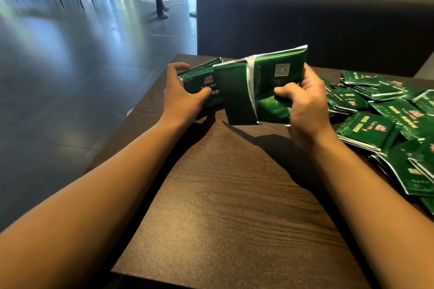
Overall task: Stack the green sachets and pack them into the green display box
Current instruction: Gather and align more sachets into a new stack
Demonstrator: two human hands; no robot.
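Gripping green display box [277, 87] in right hand [305, 110] above table [234, 195], fingers curled round it, left hand [182, 96] clutching stacked green sachets [202, 80] just left, loose sachets [387, 112] piled right, bench [305, 19] far.

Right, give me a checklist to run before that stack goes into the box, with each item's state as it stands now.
1. Left hand grips the stack of sachets: ok.
2. Right hand holds the display box: ok, thumb on its front.
3. Box mouth faces the stack: ok, the flap hangs open on that side.
4. Stack edges squared: cannot tell, the hand and flap hide much of it.
5. Room inside the box: cannot tell, the interior is barely seen.
6. All sachets gathered: not ok, loose sachets lie piled on the table at right.
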